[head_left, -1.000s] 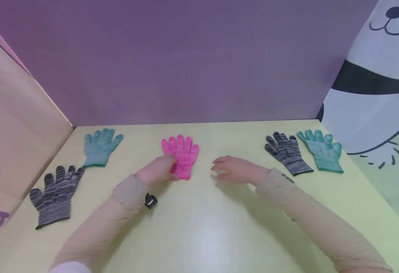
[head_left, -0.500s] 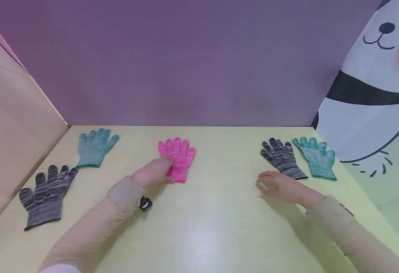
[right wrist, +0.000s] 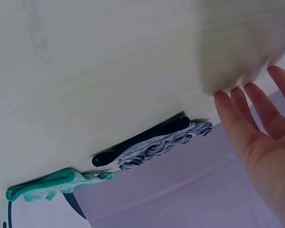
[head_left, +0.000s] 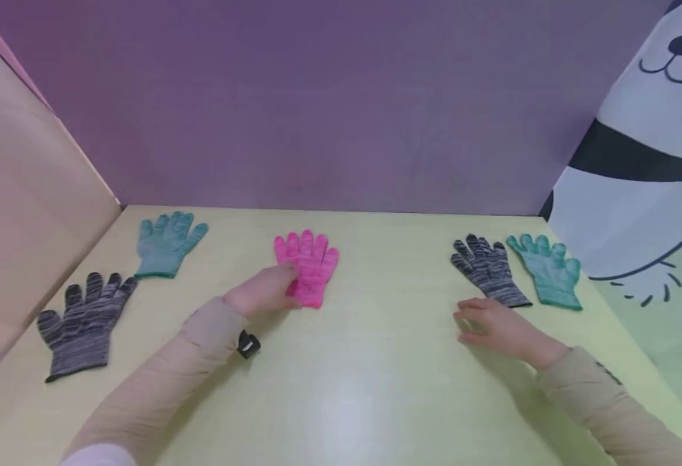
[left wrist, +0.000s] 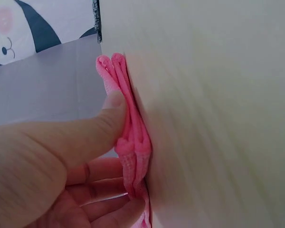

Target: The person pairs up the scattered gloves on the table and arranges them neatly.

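Moved over the last second: my right hand (head_left: pixel 498 330), from near the middle out to the right. It is now just on my side of a black-and-grey marled knit glove (head_left: pixel 488 268), thumb and fingers loosely bent, parted and unladen. Whether its fingertips touch the pale yellow, smooth tabletop (head_left: pixel 352 388), I cannot tell.

My left hand (head_left: pixel 263 289) has kept its place at the bright pink knit glove (head_left: pixel 317 262). Bent thumb and fingers grip its left side near the cuff; left wrist view shows the pink knit rising in a fold between them. Pink glove lies on the tabletop, left of centre, its fingers pointing away from me.

Right side: a teal, pale-flecked knit glove (head_left: pixel 553 275) just beyond the marled one. Left side: a second teal knit glove (head_left: pixel 166 247) towards the back, and nearer me a larger black-and-grey knit glove (head_left: pixel 87 330), one fingertip close by the teal cuff. Plain purple wall (head_left: pixel 329 103) behind.
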Tool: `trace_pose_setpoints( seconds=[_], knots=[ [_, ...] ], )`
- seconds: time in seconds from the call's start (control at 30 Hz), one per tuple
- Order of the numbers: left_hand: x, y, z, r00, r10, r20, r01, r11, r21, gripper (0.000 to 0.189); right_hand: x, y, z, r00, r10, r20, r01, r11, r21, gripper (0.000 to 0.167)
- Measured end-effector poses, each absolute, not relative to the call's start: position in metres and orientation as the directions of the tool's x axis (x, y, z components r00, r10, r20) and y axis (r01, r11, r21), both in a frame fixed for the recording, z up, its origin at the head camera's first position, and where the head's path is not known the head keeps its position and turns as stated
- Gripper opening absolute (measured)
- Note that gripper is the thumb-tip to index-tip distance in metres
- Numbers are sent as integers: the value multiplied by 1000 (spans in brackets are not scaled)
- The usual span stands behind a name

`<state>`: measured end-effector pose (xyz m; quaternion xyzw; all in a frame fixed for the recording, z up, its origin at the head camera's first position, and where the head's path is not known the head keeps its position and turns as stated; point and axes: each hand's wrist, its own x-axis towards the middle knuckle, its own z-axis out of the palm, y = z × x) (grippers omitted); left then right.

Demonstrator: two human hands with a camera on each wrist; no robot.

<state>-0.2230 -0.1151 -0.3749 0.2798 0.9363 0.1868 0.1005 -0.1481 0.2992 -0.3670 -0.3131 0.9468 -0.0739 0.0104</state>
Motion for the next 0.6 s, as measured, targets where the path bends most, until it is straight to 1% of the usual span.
trace_pose_setpoints(
  seconds=[0.07, 0.1, 0.23, 0.43, 0.5, 0.6],
  knots=[
    [-223, -117, -375, -825, 559, -84, 475, 765, 434, 34, -147, 298, -366, -803, -596, 34, -594, 794, -128, 35],
    [-221, -119, -374, -830, 547, -109, 460, 782, 420, 32, -146, 298, -366, -804, -593, 34, -592, 796, -123, 36],
    [-222, -123, -372, -815, 570, -106, 483, 768, 420, 33, -145, 295, -366, -810, -586, 41, -586, 803, -109, 37],
    [-221, -125, -371, -777, 624, -81, 548, 734, 401, 21, -143, 297, -369, -804, -591, 59, -594, 800, -86, 36],
    [-221, -126, -370, -773, 632, -58, 566, 728, 387, 22, -144, 298, -369, -806, -588, 67, -592, 802, -82, 36],
    [-221, -129, -370, -787, 616, -42, 558, 738, 379, 30, -145, 297, -369, -811, -582, 64, -585, 806, -87, 37]
  ],
)
